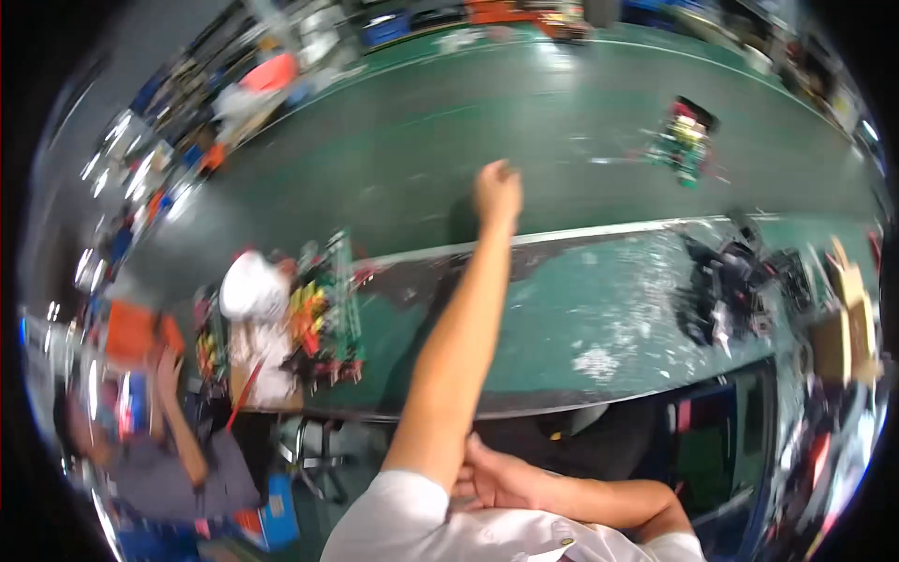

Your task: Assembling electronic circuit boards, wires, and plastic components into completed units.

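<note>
My left arm reaches straight out over the green workbench (543,323) and the long dark surface behind it. At its end, my left hand (499,195) is closed above that dark surface; anything inside the fingers is hidden. Close to my body, my right hand (501,480) lies by my left elbow, thumb apart from the fingers and nothing visible in it. Some of its fingers are partly covered by the left arm. Further right on the dark surface sits a blurred green circuit board assembly (686,145) with red and yellow parts.
Several green circuit boards (328,314) stand upright at the bench's left, beside a white bundle (253,286). A tangle of black parts (735,286) lies at the right, near a cardboard box (846,328). Another person (178,468) works at the left by an orange bin (140,332).
</note>
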`<state>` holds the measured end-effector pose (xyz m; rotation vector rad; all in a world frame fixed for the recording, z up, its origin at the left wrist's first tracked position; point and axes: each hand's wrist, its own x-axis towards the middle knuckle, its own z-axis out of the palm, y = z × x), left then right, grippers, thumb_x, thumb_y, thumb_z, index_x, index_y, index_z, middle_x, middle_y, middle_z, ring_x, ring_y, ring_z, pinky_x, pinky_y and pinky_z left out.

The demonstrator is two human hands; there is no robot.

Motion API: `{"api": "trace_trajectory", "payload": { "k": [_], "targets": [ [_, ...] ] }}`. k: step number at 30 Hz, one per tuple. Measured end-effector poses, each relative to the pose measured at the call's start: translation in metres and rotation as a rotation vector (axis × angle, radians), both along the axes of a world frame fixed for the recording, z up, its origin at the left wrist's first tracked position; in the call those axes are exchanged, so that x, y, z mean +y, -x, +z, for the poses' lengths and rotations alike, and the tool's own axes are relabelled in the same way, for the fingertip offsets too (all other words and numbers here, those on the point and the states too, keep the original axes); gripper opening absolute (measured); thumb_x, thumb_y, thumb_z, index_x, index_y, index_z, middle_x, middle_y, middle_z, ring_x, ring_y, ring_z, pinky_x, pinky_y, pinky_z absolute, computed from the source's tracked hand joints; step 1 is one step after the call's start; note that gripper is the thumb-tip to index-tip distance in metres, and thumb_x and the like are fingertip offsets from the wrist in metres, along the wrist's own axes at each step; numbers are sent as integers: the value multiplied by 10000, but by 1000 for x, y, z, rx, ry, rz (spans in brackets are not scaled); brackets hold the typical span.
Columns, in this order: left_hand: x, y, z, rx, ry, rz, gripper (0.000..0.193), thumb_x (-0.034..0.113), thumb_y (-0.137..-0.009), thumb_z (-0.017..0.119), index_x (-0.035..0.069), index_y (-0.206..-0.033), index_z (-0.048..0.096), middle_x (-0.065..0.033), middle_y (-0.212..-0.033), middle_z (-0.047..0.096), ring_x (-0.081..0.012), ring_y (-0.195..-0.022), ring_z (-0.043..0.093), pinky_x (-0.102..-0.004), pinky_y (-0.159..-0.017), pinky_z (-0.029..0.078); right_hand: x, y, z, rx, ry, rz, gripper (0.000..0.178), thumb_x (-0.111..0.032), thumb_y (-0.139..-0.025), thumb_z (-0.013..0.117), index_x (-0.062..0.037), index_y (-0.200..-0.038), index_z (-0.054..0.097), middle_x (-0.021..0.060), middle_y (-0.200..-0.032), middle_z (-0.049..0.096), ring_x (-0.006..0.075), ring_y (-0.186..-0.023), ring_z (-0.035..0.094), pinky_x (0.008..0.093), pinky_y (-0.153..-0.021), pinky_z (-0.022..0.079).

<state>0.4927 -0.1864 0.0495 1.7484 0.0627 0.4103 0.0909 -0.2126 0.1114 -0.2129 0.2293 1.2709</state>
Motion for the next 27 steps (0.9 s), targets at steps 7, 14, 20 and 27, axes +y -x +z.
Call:
{"api": "trace_trajectory", "payload": {
  "k": [7, 14, 20, 27],
  "targets": [
    [29, 46, -13, -141, -402, -52, 186, 88, -904, 662, 58, -1082, 702, -89, -1041, 657, -214, -843, 680, -321, -778, 539, -135, -90, 36, -800, 691, 4, 500, -314, -964, 672, -27, -1350, 535, 74, -1013, 660, 116, -699, 640, 259, -538, 518],
    [14, 43, -7, -210, -372, -81, 190, 57, -910, 642, 26, -1095, 675, -111, -1003, 649, -212, -789, 655, -327, -711, 528, -231, -228, 50, -1186, 1382, -145, 341, -256, -908, 728, -59, -1181, 668, 50, -826, 694, 96, -600, 585, 284, -541, 496],
    [23, 45, 2, -238, -598, 8, 195, 102, -853, 621, 56, -1033, 682, -149, -1027, 670, -355, -956, 644, -446, -824, 519, -337, -457, 4, -1818, 2309, -179, 318, -111, -914, 593, -60, -1225, 630, 177, -971, 678, 316, -858, 661, 414, -772, 520],
    [7, 50, 14, -257, -342, 48, 145, 90, -843, 633, 69, -985, 609, -110, -969, 592, -313, -925, 593, -463, -789, 429, -607, -670, -16, -1719, 2265, -368, 360, -304, -888, 694, 51, -940, 671, 110, -750, 659, 200, -675, 615, 383, -616, 478]
  ]
}}
